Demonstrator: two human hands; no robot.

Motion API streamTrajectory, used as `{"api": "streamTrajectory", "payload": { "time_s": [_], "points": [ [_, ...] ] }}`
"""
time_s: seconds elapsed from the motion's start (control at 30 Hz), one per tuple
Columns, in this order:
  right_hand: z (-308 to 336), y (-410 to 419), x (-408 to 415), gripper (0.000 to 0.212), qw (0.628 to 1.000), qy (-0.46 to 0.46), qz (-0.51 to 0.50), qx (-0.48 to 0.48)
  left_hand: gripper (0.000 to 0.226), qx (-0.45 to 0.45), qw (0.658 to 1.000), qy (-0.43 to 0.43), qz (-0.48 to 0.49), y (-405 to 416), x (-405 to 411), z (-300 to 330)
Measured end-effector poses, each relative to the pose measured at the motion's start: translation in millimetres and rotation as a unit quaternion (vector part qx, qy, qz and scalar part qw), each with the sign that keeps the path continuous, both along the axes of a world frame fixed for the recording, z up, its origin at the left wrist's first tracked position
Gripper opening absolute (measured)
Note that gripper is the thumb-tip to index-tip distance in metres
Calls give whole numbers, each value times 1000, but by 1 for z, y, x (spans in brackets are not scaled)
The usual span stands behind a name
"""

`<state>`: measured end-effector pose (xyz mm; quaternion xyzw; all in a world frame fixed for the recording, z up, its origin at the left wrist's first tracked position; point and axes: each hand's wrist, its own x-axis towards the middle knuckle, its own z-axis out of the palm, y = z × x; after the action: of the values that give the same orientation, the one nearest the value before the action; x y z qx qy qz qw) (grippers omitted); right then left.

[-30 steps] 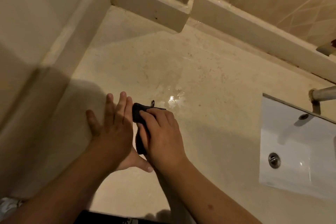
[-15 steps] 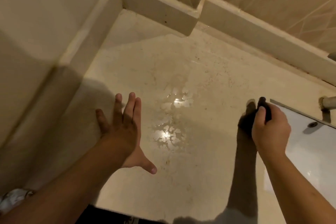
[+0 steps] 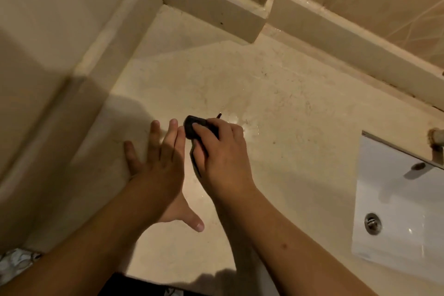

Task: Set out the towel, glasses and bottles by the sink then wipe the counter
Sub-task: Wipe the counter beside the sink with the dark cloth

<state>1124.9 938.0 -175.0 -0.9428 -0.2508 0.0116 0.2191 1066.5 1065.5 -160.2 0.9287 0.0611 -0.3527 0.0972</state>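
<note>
My right hand [image 3: 222,151] presses a small dark wiper [image 3: 192,126] flat onto the beige stone counter [image 3: 300,151], close to the counter's left part. Its dark edge sticks out under my palm and past my fingertips. My left hand [image 3: 161,163] lies flat on the counter, fingers spread, right beside the wiper and touching my right hand. A wet, shiny patch [image 3: 242,125] shows just right of my right hand. No towel, glasses or bottles are in view.
A white rectangular sink [image 3: 396,211] with a metal drain [image 3: 373,223] sits at the right; a tap's pipe [image 3: 436,136] reaches over it. A raised stone ledge [image 3: 211,12] and tiled wall bound the counter at the back, a wall at the left.
My right hand swept the dark wiper from beside my left hand out to the sink's edge and has come back to the left. My left hand stayed flat in place.
</note>
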Motion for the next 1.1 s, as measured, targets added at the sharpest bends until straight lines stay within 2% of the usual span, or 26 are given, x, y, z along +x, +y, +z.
{"api": "streamTrajectory", "payload": {
  "time_s": [0.07, 0.23, 0.4, 0.53, 0.63, 0.73, 0.83, 0.97, 1.1],
  "points": [
    [-3, -18, 14, 35, 1000, -19, -15, -6, 180, -7, 1000, -6, 8, -1, -1, -3],
    [-8, -105, 53, 31, 986, -84, -143, -22, 181, 9, 1000, -5, 15, -3, -1, -3],
    [0, -208, 52, 34, 953, -52, -284, -97, 178, -15, 1000, -16, 4, -2, -2, 2],
    [21, -217, 36, 32, 931, -20, -361, -52, 174, -24, 999, -25, -8, 1, -5, 6],
    [41, -165, 10, 28, 941, -32, -328, 79, 165, -10, 998, -67, -16, -8, -16, 3],
    [48, -86, -24, 30, 967, -13, -193, 165, 160, 2, 997, -83, 3, -28, -31, 0],
    [33, -31, -52, 33, 990, 24, -73, 115, 166, 2, 997, -80, 20, -39, -40, -9],
    [8, -35, -69, 35, 997, 49, -47, 31, 148, 15, 991, -130, 20, -42, -46, -21],
    [-1, -94, -64, 34, 998, 24, -62, 19, 177, 21, 994, -105, 29, -48, -43, -18]
  ]
}}
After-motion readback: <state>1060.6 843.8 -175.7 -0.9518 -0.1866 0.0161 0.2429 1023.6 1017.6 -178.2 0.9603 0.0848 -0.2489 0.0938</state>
